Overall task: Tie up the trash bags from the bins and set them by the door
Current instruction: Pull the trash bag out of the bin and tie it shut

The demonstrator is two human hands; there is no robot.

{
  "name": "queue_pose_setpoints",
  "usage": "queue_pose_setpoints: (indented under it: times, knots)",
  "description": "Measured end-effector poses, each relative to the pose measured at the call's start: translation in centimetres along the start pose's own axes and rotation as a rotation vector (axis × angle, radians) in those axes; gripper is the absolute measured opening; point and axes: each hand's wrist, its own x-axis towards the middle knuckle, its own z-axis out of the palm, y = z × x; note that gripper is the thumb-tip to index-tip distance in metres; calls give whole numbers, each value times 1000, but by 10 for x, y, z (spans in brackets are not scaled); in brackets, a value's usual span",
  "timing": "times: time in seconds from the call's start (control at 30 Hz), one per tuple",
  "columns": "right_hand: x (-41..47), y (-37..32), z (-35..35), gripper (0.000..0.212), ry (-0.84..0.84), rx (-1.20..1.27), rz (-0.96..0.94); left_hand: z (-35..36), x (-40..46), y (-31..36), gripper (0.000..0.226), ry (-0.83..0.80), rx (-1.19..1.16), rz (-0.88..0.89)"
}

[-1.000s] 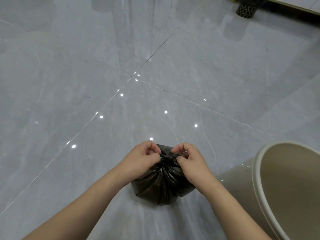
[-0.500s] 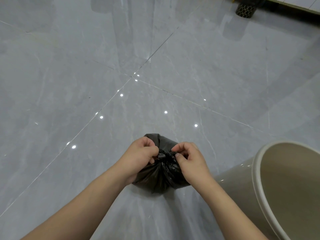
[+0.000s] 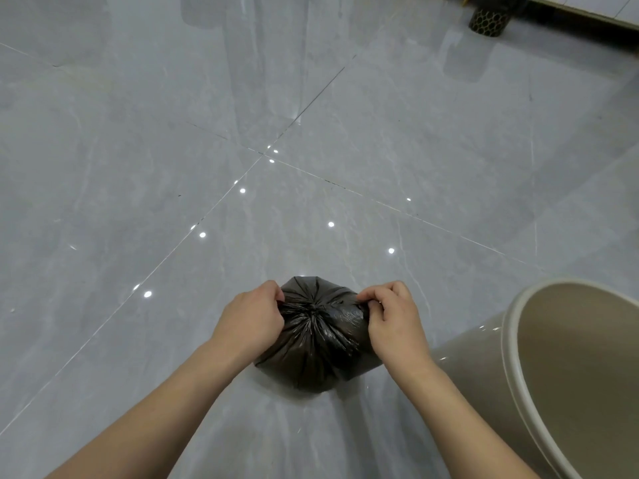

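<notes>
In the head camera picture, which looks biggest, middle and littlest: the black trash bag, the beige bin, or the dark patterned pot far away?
1. beige bin, partly cut off
2. black trash bag
3. dark patterned pot, though it is far away, so its real size is unsure

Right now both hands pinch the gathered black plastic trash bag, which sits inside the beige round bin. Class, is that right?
Not quite: in the head view the black plastic trash bag sits on the grey tiled floor beside the beige round bin. Left hand and right hand do pinch it.

Even bright indoor light; pinpoint glare on glossy floor (image 3: 173,133); wide-angle bending at edges; sharp focus.
</notes>
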Motion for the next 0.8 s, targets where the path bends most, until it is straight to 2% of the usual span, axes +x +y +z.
queue_pose_setpoints:
  times: [0.17,0.37,0.6,0.7,0.8]
  knots:
    - [7,12,7,17,76,24,108,8,9,-11,21,68,-117,25]
    - [11,21,28,22,83,65,283,20,13,-14,17,128,-248,101]
    - [19,23,47,22,89,174,358,35,16,-29,36,96,-367,186]
    - [23,21,50,23,150,201,355,41,19,-28,33,136,-301,263]
    - [27,14,45,28,225,197,357,38,27,-20,40,174,-178,259]
